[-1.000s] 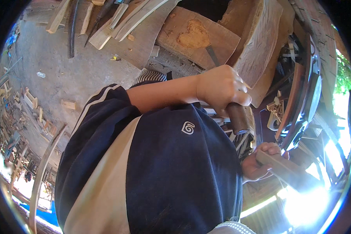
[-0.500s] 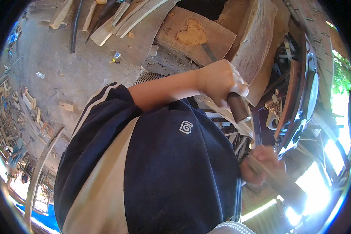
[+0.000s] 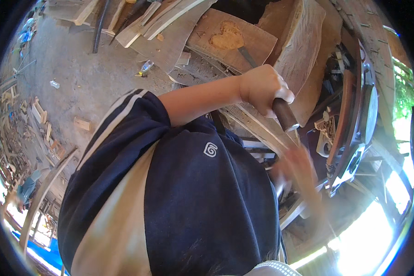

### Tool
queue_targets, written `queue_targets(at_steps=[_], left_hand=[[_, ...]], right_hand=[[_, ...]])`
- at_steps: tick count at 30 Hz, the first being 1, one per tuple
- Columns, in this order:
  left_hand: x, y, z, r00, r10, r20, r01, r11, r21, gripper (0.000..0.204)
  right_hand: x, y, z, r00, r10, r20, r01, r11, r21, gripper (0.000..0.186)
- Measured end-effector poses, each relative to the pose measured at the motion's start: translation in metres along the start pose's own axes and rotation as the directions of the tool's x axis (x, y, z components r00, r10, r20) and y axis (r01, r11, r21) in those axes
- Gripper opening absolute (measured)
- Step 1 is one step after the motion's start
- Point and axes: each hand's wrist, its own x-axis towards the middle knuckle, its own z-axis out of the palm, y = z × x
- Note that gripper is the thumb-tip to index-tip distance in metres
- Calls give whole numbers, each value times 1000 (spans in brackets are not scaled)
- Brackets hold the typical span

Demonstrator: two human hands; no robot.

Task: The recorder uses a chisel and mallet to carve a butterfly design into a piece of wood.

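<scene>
My left hand [image 3: 266, 88] is closed round the brown wooden handle of a chisel [image 3: 286, 116]. Its flat metal blade runs from the fist to a wooden board [image 3: 257, 40], with the tip at the edge of a rough, pale, carved hollow [image 3: 227, 36] shaped somewhat like a heart. The handle's butt end points toward my right hand [image 3: 293, 166], which is smeared by motion just beyond it. That hand grips a long wooden piece, seemingly a mallet [image 3: 312, 195], also blurred and apart from the chisel.
A thick curved slab [image 3: 301, 46] lies right of the board. Wood strips [image 3: 170, 20] and a dark rod [image 3: 100, 27] lie at the far left. A plastic bottle [image 3: 146, 66] and a wood block [image 3: 82, 123] are on the floor. A cluttered dark rack [image 3: 342, 115] stands to the right.
My right hand and the mallet have swung up and left, closer to the chisel's butt end. My left hand keeps its grip on the chisel, and the view has shifted slightly.
</scene>
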Motion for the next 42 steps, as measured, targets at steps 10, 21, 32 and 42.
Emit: queue_targets(at_steps=[10,21,32,42], left_hand=[[-2,4,16,1000,-13,-22,16,988,155,26],[-2,2,19,989,-144,37,136,978,156,24],[-4,1,34,992,-116,58,102,973,209,21],[1,-4,33,981,-177,75,155,959,237,19]], right_hand=[[9,-29,13,789,-98,-606,454,758,468,23],[21,8,24,822,-58,-566,291,898,330,20],[17,2,-10,789,-276,-549,493,818,297,30],[22,-16,-29,702,-351,-620,645,683,343,30]])
